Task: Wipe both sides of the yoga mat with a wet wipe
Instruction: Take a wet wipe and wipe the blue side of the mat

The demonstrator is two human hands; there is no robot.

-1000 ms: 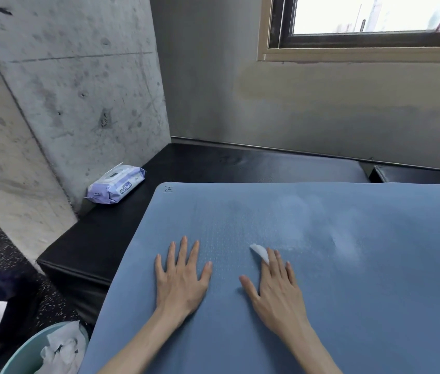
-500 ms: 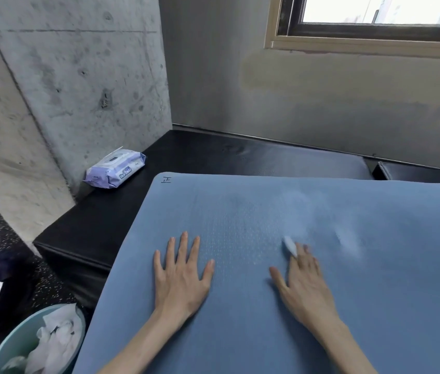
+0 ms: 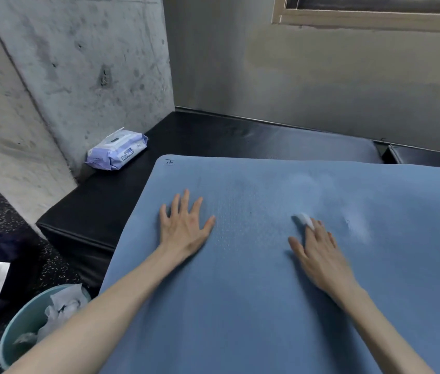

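The soft, bendy yoga mat [image 3: 267, 292] looks easy to lift by its edge; left hand [image 3: 183, 228] spread flat, right hand [image 3: 318, 252] presses the wet wipe [image 3: 305, 220].

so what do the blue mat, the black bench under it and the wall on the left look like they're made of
Yoga mat: likely foam or rubber, matte, with a fine dotted texture near the left hand.
Bench: black padded vinyl or leather by its look, with a slight sheen and soft rounded edges.
Wall: bare concrete, grey, mottled and pitted.
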